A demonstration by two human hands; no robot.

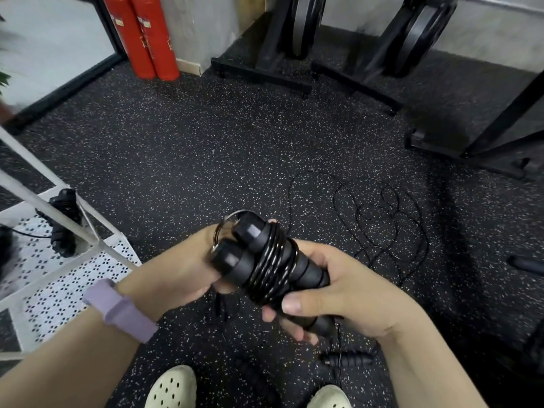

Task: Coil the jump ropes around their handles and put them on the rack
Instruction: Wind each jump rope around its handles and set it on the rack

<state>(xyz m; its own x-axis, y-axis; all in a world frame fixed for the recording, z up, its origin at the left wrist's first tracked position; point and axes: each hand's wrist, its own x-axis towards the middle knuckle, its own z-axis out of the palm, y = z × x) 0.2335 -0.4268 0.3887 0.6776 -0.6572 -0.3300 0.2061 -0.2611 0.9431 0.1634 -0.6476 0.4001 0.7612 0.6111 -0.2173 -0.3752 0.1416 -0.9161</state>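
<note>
Rope [269, 260] wound round paired handles [253, 254], gripped by left hand [182, 269] and right hand [338, 293]; one coiled set on near-left rack [73, 275]; loose rope [382, 219] on floor [206, 148] remains.

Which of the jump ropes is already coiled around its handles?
The rope in both hands: its cord is wound tightly round the paired handles. The rope on the floor to the right lies in loose loops.
</note>
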